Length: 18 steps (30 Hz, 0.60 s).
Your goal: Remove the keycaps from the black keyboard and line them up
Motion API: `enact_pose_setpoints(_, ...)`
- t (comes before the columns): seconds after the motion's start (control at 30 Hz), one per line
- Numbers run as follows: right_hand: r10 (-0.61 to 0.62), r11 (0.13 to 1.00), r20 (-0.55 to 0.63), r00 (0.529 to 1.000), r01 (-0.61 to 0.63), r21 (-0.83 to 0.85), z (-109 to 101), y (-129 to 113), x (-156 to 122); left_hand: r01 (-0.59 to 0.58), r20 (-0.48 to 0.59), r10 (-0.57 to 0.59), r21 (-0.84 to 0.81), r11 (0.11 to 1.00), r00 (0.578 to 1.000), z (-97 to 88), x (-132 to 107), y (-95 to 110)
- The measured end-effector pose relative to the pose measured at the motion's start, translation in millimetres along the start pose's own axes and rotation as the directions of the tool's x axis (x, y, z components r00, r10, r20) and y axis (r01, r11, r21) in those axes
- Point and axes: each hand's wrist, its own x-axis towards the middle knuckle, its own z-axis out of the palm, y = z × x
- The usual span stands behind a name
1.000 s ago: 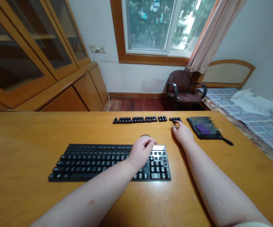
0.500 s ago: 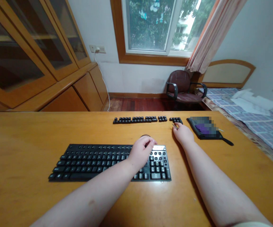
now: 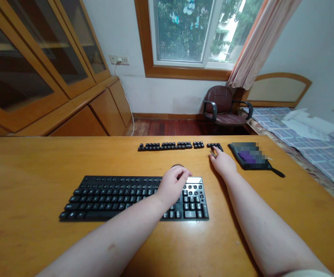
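Right grip [image 3: 224,162] seemingly against black keycaps [image 3: 219,146]

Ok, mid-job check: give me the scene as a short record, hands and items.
Left hand: over the keyboard, toward its right end; grip unclear
Right hand: holds a thin tool by the right end of the loose caps
Keyboard: flat on the desk, partly stripped
Loose caps: lined up in groups beyond the keyboard
Pouch: right of the right hand
Unclear: dark rounded thing just beyond the left hand

Maroon armchair [image 3: 220,100] between glass-fronted cabinet [image 3: 65,96] and checked bed [image 3: 325,154]
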Motion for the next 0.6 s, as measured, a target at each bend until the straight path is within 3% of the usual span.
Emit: enact_pose_setpoints(0.6, -0.033, 0.999, -0.019, 0.999, 0.033, 0.019, 1.8, -2.2, 0.4, -0.018, 0.014, 0.017, 0.024, 1.0, 1.0, 0.8, 0.0, -0.7)
